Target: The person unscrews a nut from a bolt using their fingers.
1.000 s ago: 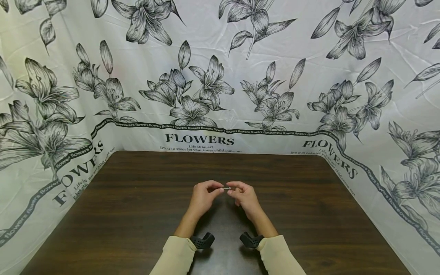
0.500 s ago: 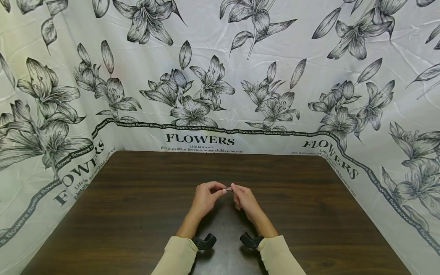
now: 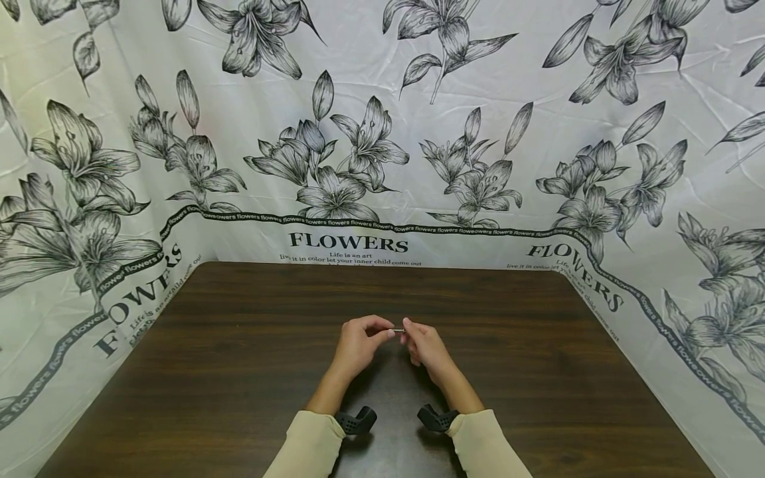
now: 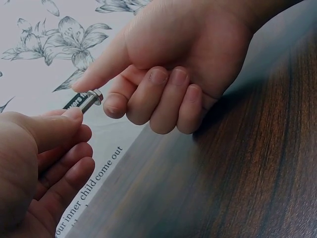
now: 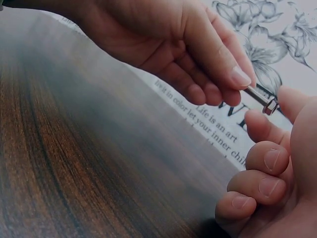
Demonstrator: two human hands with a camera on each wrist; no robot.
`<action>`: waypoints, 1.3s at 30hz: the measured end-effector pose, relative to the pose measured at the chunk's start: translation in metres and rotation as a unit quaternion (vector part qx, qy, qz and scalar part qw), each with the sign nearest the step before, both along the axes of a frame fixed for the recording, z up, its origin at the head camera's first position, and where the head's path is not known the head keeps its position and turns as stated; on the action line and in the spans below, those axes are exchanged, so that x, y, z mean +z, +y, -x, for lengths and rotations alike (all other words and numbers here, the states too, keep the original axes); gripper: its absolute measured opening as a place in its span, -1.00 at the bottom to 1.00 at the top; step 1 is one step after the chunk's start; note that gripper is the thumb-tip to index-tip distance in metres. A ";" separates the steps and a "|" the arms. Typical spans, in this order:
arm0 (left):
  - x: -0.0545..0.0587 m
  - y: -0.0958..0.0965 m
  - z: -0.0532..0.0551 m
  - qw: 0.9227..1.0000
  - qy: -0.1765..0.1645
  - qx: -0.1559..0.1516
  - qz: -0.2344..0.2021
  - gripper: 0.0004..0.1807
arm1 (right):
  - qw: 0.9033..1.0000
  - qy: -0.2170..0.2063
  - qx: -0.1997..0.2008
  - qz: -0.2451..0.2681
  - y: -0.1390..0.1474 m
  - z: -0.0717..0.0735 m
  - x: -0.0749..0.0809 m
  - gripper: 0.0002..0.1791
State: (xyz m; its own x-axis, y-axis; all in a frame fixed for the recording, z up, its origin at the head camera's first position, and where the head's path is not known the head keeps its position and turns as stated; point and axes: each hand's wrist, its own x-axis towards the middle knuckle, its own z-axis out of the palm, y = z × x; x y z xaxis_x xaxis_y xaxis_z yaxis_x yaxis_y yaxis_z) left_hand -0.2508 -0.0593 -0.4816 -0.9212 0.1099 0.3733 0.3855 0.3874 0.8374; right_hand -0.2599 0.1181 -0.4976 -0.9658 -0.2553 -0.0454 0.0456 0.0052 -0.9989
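Observation:
A small silver flange bolt [image 4: 91,100] lies across the gap between the hands, its hex head toward the right hand. The left hand [image 3: 357,345] pinches the bolt's shank between thumb and index finger; its other fingers curl loosely below, seen in both wrist views. Close at the bolt's head is the right hand [image 3: 427,345]. Its thumb [image 5: 295,100] and index finger [image 5: 260,126] stand apart on either side of the head, with a slight gap showing. The right hand's other fingers [image 4: 161,101] are curled toward the palm. Both hands are above the dark wooden table [image 3: 269,398].
Black wrist devices [image 3: 355,420] are strapped on both wrists, next to cream sleeves [image 3: 307,438]. A white cloth with flower prints [image 3: 466,252] surrounds the table's back and sides.
The right hand's thumb and index finger have shifted around the bolt's head, their tips changing position. The left hand has moved slightly right and keeps its pinch on the bolt.

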 end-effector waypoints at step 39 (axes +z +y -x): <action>0.002 -0.003 0.000 1.000 -0.007 0.018 -0.020 -0.92 | 0.996 0.076 -0.021 0.040 0.001 0.000 0.008 -0.72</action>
